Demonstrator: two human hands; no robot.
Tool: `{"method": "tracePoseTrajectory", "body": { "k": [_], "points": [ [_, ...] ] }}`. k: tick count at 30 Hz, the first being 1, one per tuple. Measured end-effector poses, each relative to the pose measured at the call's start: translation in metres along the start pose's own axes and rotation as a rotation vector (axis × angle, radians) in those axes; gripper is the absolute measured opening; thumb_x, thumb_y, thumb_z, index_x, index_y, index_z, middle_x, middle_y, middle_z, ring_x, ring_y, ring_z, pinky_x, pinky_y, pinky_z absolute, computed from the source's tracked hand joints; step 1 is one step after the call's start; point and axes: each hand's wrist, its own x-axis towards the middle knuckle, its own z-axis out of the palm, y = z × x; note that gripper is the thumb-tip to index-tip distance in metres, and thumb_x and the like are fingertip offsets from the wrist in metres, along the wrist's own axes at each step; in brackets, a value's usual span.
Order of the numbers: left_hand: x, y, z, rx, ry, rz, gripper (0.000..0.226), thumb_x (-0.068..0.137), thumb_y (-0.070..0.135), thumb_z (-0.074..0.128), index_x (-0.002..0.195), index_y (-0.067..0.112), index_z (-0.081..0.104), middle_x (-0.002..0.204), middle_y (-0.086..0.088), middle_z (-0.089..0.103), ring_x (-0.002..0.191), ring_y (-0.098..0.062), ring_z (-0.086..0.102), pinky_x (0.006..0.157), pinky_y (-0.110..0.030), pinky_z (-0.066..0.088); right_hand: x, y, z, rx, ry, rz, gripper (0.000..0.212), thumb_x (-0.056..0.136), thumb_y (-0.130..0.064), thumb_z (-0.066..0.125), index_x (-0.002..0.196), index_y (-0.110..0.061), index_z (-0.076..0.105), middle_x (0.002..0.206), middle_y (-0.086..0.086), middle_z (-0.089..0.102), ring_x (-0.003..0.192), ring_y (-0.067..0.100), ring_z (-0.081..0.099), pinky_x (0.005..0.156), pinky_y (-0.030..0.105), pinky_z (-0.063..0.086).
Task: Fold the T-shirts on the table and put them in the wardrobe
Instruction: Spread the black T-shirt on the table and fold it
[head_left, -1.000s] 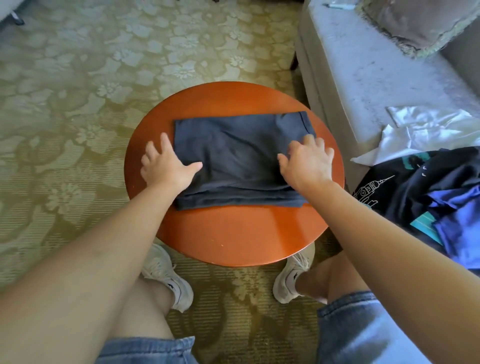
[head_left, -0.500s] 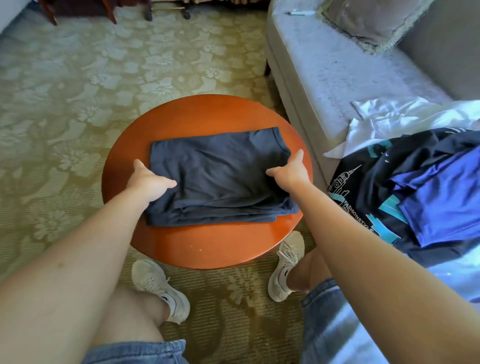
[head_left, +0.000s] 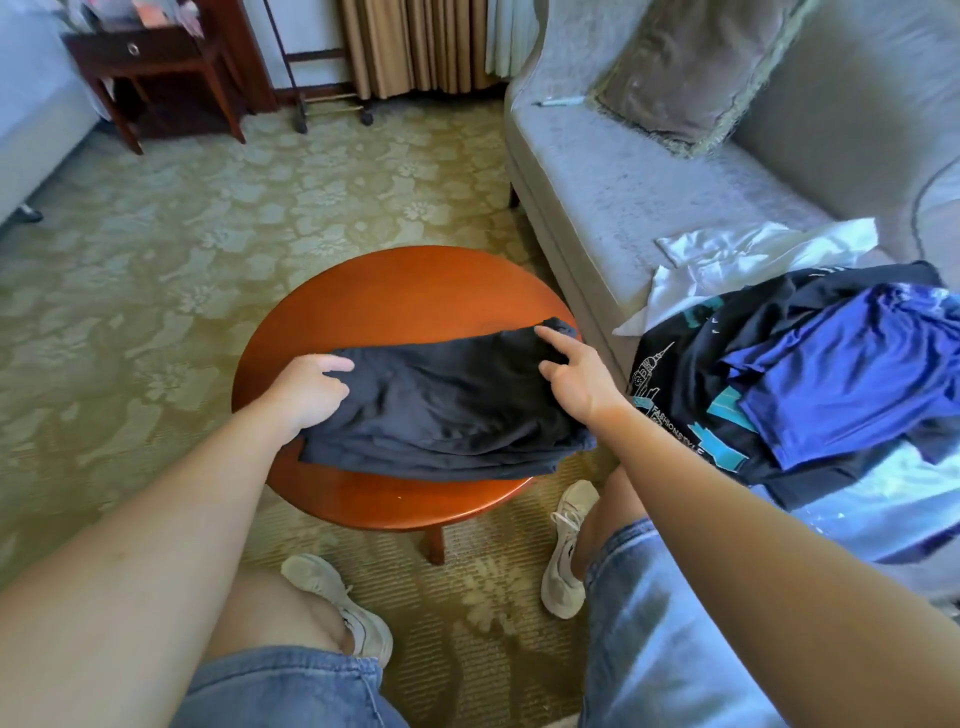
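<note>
Your left hand (head_left: 311, 387) pinches the shirt (head_left: 447, 405) at its left edge, thumb on top, fingers tucked under. It's a dark folded rectangle, a few layers thick, a bit wrinkled, lying across the round surface (head_left: 395, 286). I'd guess it's light and floppy, so it'll sag in the middle and the layers may slide apart. Scoop under both short ends, whole stack. Your right hand (head_left: 576, 379) sits at the right edge, index finger straight; can't tell if it's actually gripping.
</note>
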Motion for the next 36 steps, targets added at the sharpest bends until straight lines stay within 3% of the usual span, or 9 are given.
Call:
{"method": "tracePoseTrajectory", "body": {
  "k": [3, 7, 10, 13, 16, 18, 28, 32, 36],
  "points": [
    [-0.018, 0.033, -0.001, -0.027, -0.028, 0.071, 0.044, 0.098, 0.005, 0.051, 0.139, 0.021, 0.053, 0.149, -0.007, 0.043, 0.135, -0.028, 0.041, 0.105, -0.034, 0.036, -0.027, -0.005, -0.036, -0.024, 0.098, -0.001, 0.045, 0.095, -0.004, 0.048, 0.138, -0.017, 0.053, 0.139, 0.006, 0.053, 0.13, 0.02, 0.046, 0.11, 0.027, 0.035],
    [-0.049, 0.088, 0.016, -0.056, -0.068, 0.235, 0.049, 0.098, 0.004, 0.051, 0.143, 0.022, 0.048, 0.153, -0.006, 0.038, 0.14, -0.026, 0.034, 0.109, -0.033, 0.031, -0.074, 0.006, -0.097, -0.096, 0.242, -0.017, 0.052, 0.093, -0.001, 0.05, 0.143, -0.017, 0.047, 0.142, 0.008, 0.051, 0.132, 0.021, 0.046, 0.112, 0.028, 0.033],
    [-0.073, 0.124, 0.044, -0.075, -0.105, 0.377, 0.053, 0.094, 0.006, 0.056, 0.143, 0.025, 0.048, 0.151, -0.005, 0.04, 0.13, -0.021, 0.046, 0.103, -0.03, 0.037, -0.118, 0.019, -0.144, -0.088, 0.343, 0.007, 0.057, 0.094, 0.002, 0.049, 0.147, -0.015, 0.04, 0.145, 0.007, 0.048, 0.134, 0.019, 0.043, 0.114, 0.031, 0.032],
    [-0.104, 0.156, 0.086, -0.083, -0.199, 0.49, 0.057, 0.091, 0.007, 0.061, 0.144, 0.025, 0.046, 0.146, -0.004, 0.047, 0.097, -0.011, 0.056, 0.084, -0.026, 0.045, -0.166, 0.042, -0.185, -0.084, 0.462, 0.056, 0.057, 0.095, 0.002, 0.048, 0.148, -0.015, 0.038, 0.146, 0.006, 0.046, 0.135, 0.02, 0.042, 0.114, 0.034, 0.032],
    [-0.142, 0.184, 0.139, -0.051, -0.318, 0.587, 0.059, 0.092, 0.007, 0.061, 0.146, 0.019, 0.043, 0.149, -0.002, 0.042, 0.132, -0.018, 0.043, 0.101, -0.026, 0.036, -0.22, 0.077, -0.216, -0.123, 0.567, 0.153, 0.057, 0.094, 0.001, 0.049, 0.147, -0.017, 0.04, 0.144, 0.007, 0.049, 0.133, 0.023, 0.045, 0.113, 0.032, 0.033],
    [-0.171, 0.201, 0.178, -0.026, -0.409, 0.644, 0.06, 0.091, 0.007, 0.062, 0.146, 0.018, 0.042, 0.15, -0.002, 0.041, 0.137, -0.019, 0.038, 0.105, -0.026, 0.034, -0.259, 0.1, -0.237, -0.105, 0.649, 0.217, 0.057, 0.092, 0.003, 0.049, 0.146, -0.015, 0.043, 0.142, 0.011, 0.051, 0.133, 0.026, 0.046, 0.113, 0.033, 0.033],
    [-0.296, 0.247, 0.331, 0.129, -0.682, 0.824, 0.061, 0.089, 0.003, 0.061, 0.146, 0.017, 0.043, 0.144, -0.006, 0.049, 0.105, -0.014, 0.054, 0.084, -0.019, 0.04, -0.45, 0.191, -0.308, -0.072, 1.016, 0.498, 0.056, 0.095, -0.001, 0.043, 0.148, -0.019, 0.039, 0.148, 0.01, 0.042, 0.134, 0.029, 0.042, 0.111, 0.042, 0.037],
    [-0.307, 0.217, 0.361, 0.406, -0.666, 0.876, 0.062, 0.091, 0.011, 0.056, 0.15, 0.014, 0.035, 0.157, -0.008, 0.03, 0.141, -0.024, 0.034, 0.11, -0.03, 0.029, -0.492, 0.251, -0.277, -0.2, 0.875, 0.897, 0.052, 0.096, -0.026, 0.052, 0.147, -0.018, 0.04, 0.148, 0.017, 0.033, 0.131, 0.036, 0.039, 0.107, 0.039, 0.036],
    [-0.282, 0.203, 0.355, 0.516, -0.596, 0.846, 0.054, 0.092, 0.019, 0.056, 0.144, 0.012, 0.043, 0.147, -0.014, 0.039, 0.131, -0.032, 0.043, 0.104, -0.036, 0.037, -0.467, 0.26, -0.262, -0.39, 0.823, 0.967, 0.051, 0.096, -0.037, 0.049, 0.145, -0.024, 0.042, 0.15, 0.011, 0.027, 0.135, 0.036, 0.028, 0.11, 0.046, 0.031]
  ]
}}
